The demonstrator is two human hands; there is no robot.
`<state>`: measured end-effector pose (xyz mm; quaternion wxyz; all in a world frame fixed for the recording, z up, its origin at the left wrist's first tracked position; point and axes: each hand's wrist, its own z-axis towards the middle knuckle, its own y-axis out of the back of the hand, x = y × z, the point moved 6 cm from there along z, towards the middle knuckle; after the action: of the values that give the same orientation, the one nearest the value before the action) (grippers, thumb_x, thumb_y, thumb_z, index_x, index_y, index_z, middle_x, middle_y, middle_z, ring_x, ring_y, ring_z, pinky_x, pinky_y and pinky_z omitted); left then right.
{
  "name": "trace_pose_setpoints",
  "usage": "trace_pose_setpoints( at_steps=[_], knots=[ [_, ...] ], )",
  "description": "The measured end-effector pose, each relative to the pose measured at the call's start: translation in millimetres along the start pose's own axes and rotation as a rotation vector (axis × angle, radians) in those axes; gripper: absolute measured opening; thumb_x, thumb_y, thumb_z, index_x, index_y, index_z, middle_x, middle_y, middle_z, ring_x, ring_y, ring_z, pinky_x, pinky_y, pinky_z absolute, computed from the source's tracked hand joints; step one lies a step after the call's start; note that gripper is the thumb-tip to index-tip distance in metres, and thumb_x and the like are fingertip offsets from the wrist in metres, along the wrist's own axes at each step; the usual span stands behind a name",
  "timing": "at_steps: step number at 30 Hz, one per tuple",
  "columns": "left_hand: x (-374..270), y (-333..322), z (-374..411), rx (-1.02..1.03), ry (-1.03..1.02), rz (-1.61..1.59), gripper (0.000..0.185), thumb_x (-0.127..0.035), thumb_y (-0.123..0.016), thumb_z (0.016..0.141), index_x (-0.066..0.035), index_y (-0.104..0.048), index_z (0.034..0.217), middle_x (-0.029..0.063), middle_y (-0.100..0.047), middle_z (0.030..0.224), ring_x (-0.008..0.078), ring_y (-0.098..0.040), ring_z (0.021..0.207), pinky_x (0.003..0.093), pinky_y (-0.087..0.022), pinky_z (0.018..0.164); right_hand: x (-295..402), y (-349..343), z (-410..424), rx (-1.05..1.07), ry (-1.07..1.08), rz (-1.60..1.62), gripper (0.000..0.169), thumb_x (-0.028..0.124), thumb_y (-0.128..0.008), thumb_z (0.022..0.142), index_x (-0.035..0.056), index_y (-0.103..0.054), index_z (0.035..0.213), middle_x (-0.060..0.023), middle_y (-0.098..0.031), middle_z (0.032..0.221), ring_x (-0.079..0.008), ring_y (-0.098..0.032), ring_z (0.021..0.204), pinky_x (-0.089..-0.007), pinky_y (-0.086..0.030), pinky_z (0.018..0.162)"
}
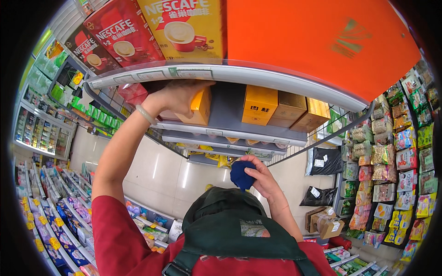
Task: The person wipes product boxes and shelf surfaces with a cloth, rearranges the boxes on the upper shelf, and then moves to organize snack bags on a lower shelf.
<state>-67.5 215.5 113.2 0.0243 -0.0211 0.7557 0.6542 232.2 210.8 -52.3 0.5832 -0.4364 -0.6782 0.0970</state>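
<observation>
My left hand, with a pale bangle at the wrist, reaches in under the lip of the upper shelf. Its thumb and fingers lie around the near side of a yellow-orange box on the shelf below; part of the hand is hidden by the shelf edge. Lower down, in front of the shelving, my right hand holds a bunched dark blue cloth. To the right of a gap on that same shelf stand another yellow box, a brown box and a golden box.
Nescafe boxes and a large orange panel are at the top. Packaged snacks hang on the right rack. Black parcels and cardboard boxes lie at right. Packed shelves stand at lower left.
</observation>
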Motion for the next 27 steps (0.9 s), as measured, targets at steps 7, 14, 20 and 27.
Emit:
trace_pose_setpoints(
  at_steps=[7, 14, 20, 27],
  knots=[
    [-31, 20, -39, -0.409, -0.31, 0.017, 0.079, -0.03, -0.085, 0.065, -0.015, -0.058, 0.138, 0.0257, -0.052, 0.133, 0.0461, -0.051, 0.123, 0.0523, -0.04, 0.106, 39, -45, 2, -0.188, 0.339, -0.31, 0.046, -0.003, -0.067, 0.087, 0.0071, -0.055, 0.131, -0.006, -0.06, 0.126, -0.0157, -0.058, 0.115, -0.0291, -0.048, 0.1],
    [-70, 24, -146, -0.37, -0.345, -0.142, 0.073, -0.029, -0.084, 0.069, -0.017, -0.061, 0.137, 0.0247, -0.045, 0.133, 0.0443, -0.044, 0.127, 0.0582, -0.031, 0.112, 53, -94, 8, -0.362, 0.819, -0.57, 0.045, -0.006, -0.065, 0.083, 0.0018, -0.055, 0.126, -0.0128, -0.055, 0.129, -0.0212, -0.054, 0.124, -0.0341, -0.042, 0.108],
    [-30, -34, -204, -0.17, -0.223, -0.515, 0.091, -0.03, -0.09, 0.057, -0.014, -0.056, 0.14, 0.0252, -0.039, 0.139, 0.0461, -0.04, 0.126, 0.0536, -0.033, 0.107, 58, -139, 58, -0.402, 1.049, -0.747, 0.041, -0.002, -0.067, 0.084, 0.0043, -0.055, 0.122, -0.0151, -0.056, 0.128, -0.0233, -0.055, 0.122, -0.0356, -0.045, 0.104],
    [7, -70, -236, -0.181, -0.008, -0.625, 0.102, -0.025, -0.094, 0.054, -0.016, -0.049, 0.145, 0.0264, -0.034, 0.142, 0.0473, -0.037, 0.129, 0.0518, -0.035, 0.11, 39, -155, 145, -0.438, 0.629, -1.607, 0.051, 0.018, -0.064, 0.096, 0.0084, -0.051, 0.145, -0.0194, -0.046, 0.153, -0.0399, -0.046, 0.138, -0.0481, -0.041, 0.112]
  ],
)
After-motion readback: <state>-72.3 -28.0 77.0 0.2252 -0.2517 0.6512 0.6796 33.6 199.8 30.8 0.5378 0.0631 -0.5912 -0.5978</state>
